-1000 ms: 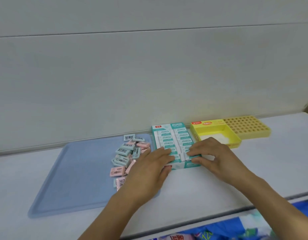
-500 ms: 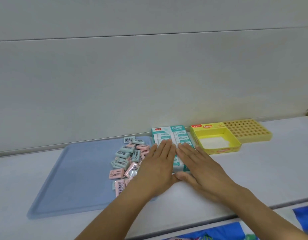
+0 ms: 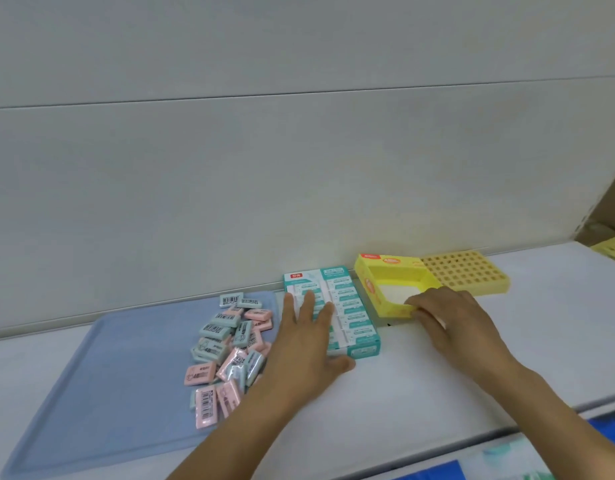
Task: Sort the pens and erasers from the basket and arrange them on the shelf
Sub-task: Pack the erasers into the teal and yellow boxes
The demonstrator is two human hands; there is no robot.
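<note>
1. The open teal-and-white cardboard display box (image 3: pixel 347 313) is lying flat on the white shelf (image 3: pixel 420 382), its far end near the pale back wall (image 3: pixel 299 150); two rows of white erasers in teal sleeves (image 3: pixel 352 308) are filling it.
2. The left hand (image 3: pixel 306 344) is resting palm-down on the left row of that box, fingers straight and spread, thumb lying on the shelf at the box's near end.
3. The shallow yellow cardboard tray (image 3: pixel 375 289) is sitting just right of the teal box, tilted slightly away from it; a white patch is showing in its well, and what it is cannot be told.
4. The right hand (image 3: pixel 448 320) is gripping the near right corner of the yellow tray, fingertips curled over the rim.
5. The yellow plastic grid holder with rows of square holes (image 3: pixel 468 277) is standing behind and right of the tray, touching it; the holes are showing no contents.
6. The flat pale blue plastic tray (image 3: pixel 101 368) is occupying the left of the shelf, its right edge running beside the teal box.
7. A loose heap of small pink and pale blue wrapped erasers (image 3: pixel 229 348) is lying on the right part of the blue tray, just left of the left hand.
8. Bare shelf is stretching in front of the boxes to the front edge and on to the right.
</note>
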